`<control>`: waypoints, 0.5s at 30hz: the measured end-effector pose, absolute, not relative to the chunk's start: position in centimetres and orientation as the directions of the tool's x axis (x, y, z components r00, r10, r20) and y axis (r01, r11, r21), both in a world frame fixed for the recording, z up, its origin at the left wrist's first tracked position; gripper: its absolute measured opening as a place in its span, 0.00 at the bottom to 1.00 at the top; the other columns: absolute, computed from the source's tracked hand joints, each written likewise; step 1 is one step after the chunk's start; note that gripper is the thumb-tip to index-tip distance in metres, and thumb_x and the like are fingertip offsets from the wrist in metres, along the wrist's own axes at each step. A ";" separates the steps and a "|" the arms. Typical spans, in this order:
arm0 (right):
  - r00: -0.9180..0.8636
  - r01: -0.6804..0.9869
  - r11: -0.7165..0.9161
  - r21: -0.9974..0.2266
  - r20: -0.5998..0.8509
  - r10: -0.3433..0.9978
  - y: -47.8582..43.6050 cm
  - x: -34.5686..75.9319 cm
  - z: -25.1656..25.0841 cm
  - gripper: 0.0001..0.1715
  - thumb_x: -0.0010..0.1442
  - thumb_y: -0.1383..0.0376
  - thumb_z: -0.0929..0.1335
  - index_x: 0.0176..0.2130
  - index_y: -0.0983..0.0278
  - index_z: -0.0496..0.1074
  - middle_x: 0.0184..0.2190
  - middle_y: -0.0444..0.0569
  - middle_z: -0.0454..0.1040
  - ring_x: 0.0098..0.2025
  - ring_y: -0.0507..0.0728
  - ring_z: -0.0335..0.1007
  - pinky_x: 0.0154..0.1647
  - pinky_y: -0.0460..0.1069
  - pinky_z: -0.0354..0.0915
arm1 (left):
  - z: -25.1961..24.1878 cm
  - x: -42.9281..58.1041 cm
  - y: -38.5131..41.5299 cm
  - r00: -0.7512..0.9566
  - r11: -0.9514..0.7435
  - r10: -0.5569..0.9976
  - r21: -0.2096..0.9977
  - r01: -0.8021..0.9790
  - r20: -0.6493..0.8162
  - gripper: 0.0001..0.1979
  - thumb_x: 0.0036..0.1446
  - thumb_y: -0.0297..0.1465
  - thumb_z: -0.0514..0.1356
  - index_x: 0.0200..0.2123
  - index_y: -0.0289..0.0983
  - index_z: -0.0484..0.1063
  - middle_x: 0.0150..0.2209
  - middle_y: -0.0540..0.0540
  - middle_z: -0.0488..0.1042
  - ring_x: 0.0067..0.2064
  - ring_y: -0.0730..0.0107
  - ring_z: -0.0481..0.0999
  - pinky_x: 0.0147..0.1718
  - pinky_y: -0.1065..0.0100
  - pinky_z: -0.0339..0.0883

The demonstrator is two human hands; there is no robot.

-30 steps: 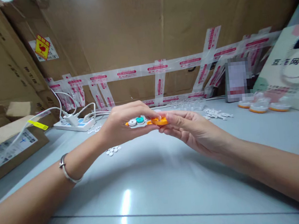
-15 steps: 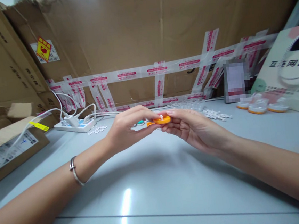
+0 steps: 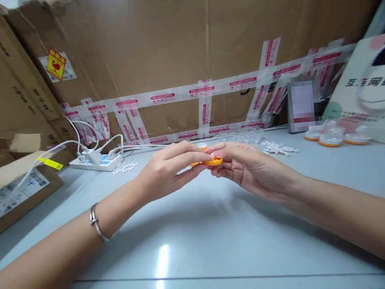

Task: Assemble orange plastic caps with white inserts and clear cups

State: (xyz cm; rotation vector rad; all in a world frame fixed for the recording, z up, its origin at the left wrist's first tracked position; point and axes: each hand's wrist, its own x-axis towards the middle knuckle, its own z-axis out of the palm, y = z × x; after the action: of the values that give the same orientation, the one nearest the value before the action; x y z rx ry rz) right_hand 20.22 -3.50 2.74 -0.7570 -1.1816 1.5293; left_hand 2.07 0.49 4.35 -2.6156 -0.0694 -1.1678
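Above the middle of the grey table, both hands meet around a small round orange plastic piece [image 3: 214, 162] with a white peg at its centre. My left hand [image 3: 170, 166] pinches its left side, where a bit of orange shows between thumb and fingers. From the other side my right hand [image 3: 239, 163] grips it, the thumb on top near the white peg and the fingers curled below. Fingers cover much of the piece. Just behind the hands a small white round part [image 3: 202, 145] shows partly.
White discs [image 3: 125, 167] and a power strip [image 3: 96, 161] lie at left, beside an open carton [image 3: 21, 191]. Small white parts [image 3: 278, 147] and clear plastic pieces [image 3: 242, 135] lie behind. At right are orange-based clear domes [image 3: 331, 136], a phone-like device [image 3: 303, 105] and a printed box [image 3: 369, 88].
My left fingers have moved slightly right and now reach over the orange piece, hiding more of it. The piece has shifted a little down and right. Both hands keep their grip.
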 end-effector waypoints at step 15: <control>-0.295 -0.323 -0.003 -0.946 0.098 0.950 -3.5 20.2 2.9 0.03 0.48 0.67 0.71 0.29 0.62 0.76 0.24 0.41 0.74 0.29 0.47 0.70 0.38 0.44 0.66 | 4.4 1.9 0.6 0.662 -0.944 -0.132 -0.298 0.143 0.738 0.07 0.52 0.23 0.61 0.37 0.32 0.72 0.33 0.42 0.76 0.34 0.73 0.76 0.36 0.74 0.71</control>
State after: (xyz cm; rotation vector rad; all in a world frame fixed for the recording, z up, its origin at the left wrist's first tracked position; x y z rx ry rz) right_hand 20.22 -3.54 2.91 -0.7639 -1.1982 1.5307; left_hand 1.93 0.61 4.39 -2.5495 -0.0083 -1.1696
